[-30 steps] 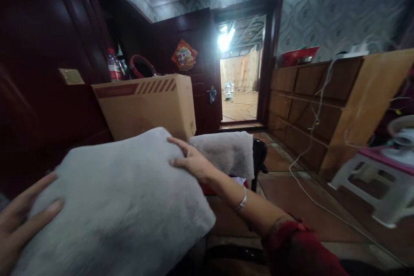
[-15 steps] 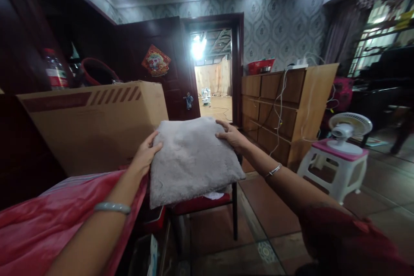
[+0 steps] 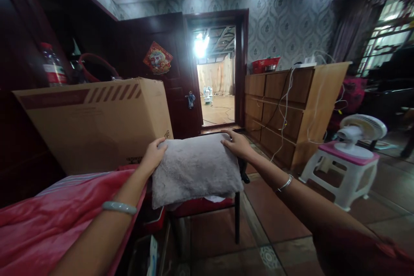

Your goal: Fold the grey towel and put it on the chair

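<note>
A fluffy light-grey cushion cover (image 3: 196, 170) hangs in front of me, gripped at both upper corners. My left hand (image 3: 156, 153) pinches its upper left corner, the thumb on the near face. At the upper right corner my right hand (image 3: 237, 143) is closed on the fabric in the same way. The cover's lower part is over a chair with a red seat (image 3: 200, 207) and dark legs. I cannot tell whether the fabric rests on the seat. A white item (image 3: 214, 199) peeks out below its lower edge.
On the left, a big cardboard box (image 3: 97, 125) stands behind a pink blanket (image 3: 74, 207). A wooden drawer cabinet (image 3: 281, 103) with hanging cables is at the right, near a fan (image 3: 359, 133) on a white plastic stool (image 3: 349, 177). The doorway (image 3: 216, 82) lies ahead.
Both hands have lowered the upper edge of the grey cover, so it looks shorter and more tilted. The view has shifted slightly. Both corners are still held.
</note>
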A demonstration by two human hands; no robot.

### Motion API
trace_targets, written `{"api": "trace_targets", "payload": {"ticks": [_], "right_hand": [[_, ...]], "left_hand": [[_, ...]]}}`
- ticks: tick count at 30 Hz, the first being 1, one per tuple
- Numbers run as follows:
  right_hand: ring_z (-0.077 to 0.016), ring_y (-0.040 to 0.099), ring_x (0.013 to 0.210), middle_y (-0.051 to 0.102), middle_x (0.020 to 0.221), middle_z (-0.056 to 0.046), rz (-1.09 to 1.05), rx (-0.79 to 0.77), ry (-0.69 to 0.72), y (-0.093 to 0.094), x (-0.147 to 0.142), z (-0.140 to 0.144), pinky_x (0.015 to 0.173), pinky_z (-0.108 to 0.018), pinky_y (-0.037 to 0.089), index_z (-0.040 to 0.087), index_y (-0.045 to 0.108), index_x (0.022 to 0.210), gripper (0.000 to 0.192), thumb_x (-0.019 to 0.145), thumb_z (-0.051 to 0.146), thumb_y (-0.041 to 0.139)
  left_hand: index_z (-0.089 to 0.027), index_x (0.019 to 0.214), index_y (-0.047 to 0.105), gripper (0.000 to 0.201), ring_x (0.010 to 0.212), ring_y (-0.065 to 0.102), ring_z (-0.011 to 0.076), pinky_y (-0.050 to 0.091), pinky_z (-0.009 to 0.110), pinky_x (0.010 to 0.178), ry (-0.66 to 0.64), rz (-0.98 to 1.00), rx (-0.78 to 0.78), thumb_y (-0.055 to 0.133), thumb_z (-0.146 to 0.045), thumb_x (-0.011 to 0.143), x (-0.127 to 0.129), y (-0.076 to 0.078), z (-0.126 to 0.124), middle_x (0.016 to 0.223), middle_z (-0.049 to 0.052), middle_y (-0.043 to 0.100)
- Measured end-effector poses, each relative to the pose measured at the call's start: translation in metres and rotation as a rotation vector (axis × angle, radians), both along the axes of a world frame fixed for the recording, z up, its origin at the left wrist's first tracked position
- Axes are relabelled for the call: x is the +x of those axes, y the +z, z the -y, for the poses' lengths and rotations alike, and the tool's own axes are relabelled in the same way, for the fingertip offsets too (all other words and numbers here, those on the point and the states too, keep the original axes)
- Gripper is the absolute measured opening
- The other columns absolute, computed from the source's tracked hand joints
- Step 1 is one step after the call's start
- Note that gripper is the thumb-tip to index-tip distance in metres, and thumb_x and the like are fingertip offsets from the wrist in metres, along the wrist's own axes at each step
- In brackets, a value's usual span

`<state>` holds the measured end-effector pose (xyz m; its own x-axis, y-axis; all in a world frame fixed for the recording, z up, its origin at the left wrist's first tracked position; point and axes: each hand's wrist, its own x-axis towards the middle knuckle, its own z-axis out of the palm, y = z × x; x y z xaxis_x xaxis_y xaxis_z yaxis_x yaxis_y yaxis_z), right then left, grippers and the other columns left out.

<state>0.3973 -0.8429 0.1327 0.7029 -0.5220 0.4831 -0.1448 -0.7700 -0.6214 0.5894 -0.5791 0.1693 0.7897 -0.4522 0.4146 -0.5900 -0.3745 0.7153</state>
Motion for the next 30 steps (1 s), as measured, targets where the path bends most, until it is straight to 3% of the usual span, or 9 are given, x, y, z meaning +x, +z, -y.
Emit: {"api": "trace_targets", "payload": {"ticks": [3,7,10,14,18,21,25,27,30], "right_hand": [[-0.0266,0.065,0.111,0.070,0.122,-0.011,-0.114,-0.144,-0.041,0.001,-0.004,0.000,0.096,-0.037,0.049,0.019,0.067,0.128,0.037,0.093,0.028,0.060],[-0.0327,0.057,0.122,0.065,0.130,-0.015,-0.134,-0.268,-0.057,0.007,-0.012,-0.012,0.102,-0.045,0.046,0.019,0.068,0.127,0.037,0.097,0.037,0.055],[-0.0390,0.042,0.138,0.049,0.150,-0.016,-0.106,-0.451,-0.010,0.010,-0.014,-0.031,0.110,-0.056,0.038,0.022,0.060,0.140,0.056,0.094,0.055,0.057],[-0.0443,0.029,0.145,0.037,0.159,-0.015,-0.158,-0.579,0.184,0.006,-0.009,-0.048,0.115,-0.066,0.023,0.029,0.043,0.154,0.088,0.082,0.075,0.064],[-0.0416,0.041,0.138,0.044,0.154,-0.016,-0.205,-0.603,0.303,-0.001,-0.004,-0.043,0.112,-0.061,0.029,0.027,0.040,0.156,0.092,0.082,0.079,0.060],[-0.0394,0.049,0.130,0.047,0.151,-0.016,-0.187,-0.617,0.306,-0.005,-0.002,-0.038,0.108,-0.056,0.034,0.025,0.040,0.155,0.091,0.084,0.079,0.057],[-0.0387,0.049,0.129,0.048,0.151,-0.016,-0.179,-0.644,0.294,-0.007,-0.003,-0.038,0.107,-0.054,0.036,0.023,0.040,0.155,0.087,0.087,0.075,0.056],[-0.0390,0.049,0.130,0.047,0.151,-0.016,-0.180,-0.653,0.281,-0.007,-0.003,-0.039,0.107,-0.055,0.036,0.023,0.040,0.155,0.087,0.087,0.074,0.057],[-0.0384,0.048,0.132,0.045,0.153,-0.017,-0.205,-0.664,0.284,-0.007,-0.003,-0.039,0.109,-0.056,0.035,0.023,0.038,0.157,0.087,0.088,0.073,0.055]], "left_hand": [[-0.010,0.118,0.072,0.038,0.125,0.062,0.0301,0.042,0.041,0.112,0.019,0.050,0.080,0.058,-0.018,0.083,0.001,0.002,0.002,0.128,0.018,0.069],[-0.008,0.119,0.071,0.039,0.125,0.061,0.0330,0.043,0.044,0.111,0.031,0.053,0.121,0.059,-0.026,0.086,-0.001,0.008,-0.006,0.128,0.021,0.068],[-0.009,0.130,0.065,0.052,0.135,0.051,0.0357,0.037,0.048,0.115,0.021,0.168,0.187,0.063,-0.037,0.086,-0.012,0.010,-0.011,0.141,0.022,0.059],[-0.022,0.151,0.046,0.077,0.150,0.031,0.0374,0.023,0.057,0.120,-0.162,0.510,0.436,0.067,-0.055,0.084,-0.032,0.005,-0.009,0.162,0.017,0.036],[-0.022,0.155,0.040,0.090,0.146,0.036,0.0394,0.029,0.058,0.117,-0.234,0.534,0.622,0.067,-0.065,0.081,-0.039,-0.006,-0.006,0.158,0.019,0.040],[-0.021,0.152,0.043,0.089,0.135,0.049,0.0372,0.038,0.052,0.113,-0.245,0.537,0.623,0.067,-0.067,0.080,-0.037,-0.011,-0.006,0.148,0.017,0.052],[-0.024,0.150,0.046,0.085,0.132,0.052,0.0354,0.040,0.050,0.111,-0.267,0.558,0.585,0.066,-0.069,0.080,-0.033,-0.012,-0.005,0.143,0.014,0.056],[-0.025,0.151,0.044,0.087,0.136,0.048,0.0352,0.039,0.050,0.113,-0.276,0.553,0.588,0.065,-0.070,0.080,-0.032,-0.012,-0.006,0.148,0.013,0.052],[-0.022,0.156,0.035,0.097,0.147,0.034,0.0372,0.029,0.054,0.120,-0.274,0.568,0.605,0.068,-0.069,0.078,-0.036,-0.015,-0.015,0.162,0.017,0.034]]}}
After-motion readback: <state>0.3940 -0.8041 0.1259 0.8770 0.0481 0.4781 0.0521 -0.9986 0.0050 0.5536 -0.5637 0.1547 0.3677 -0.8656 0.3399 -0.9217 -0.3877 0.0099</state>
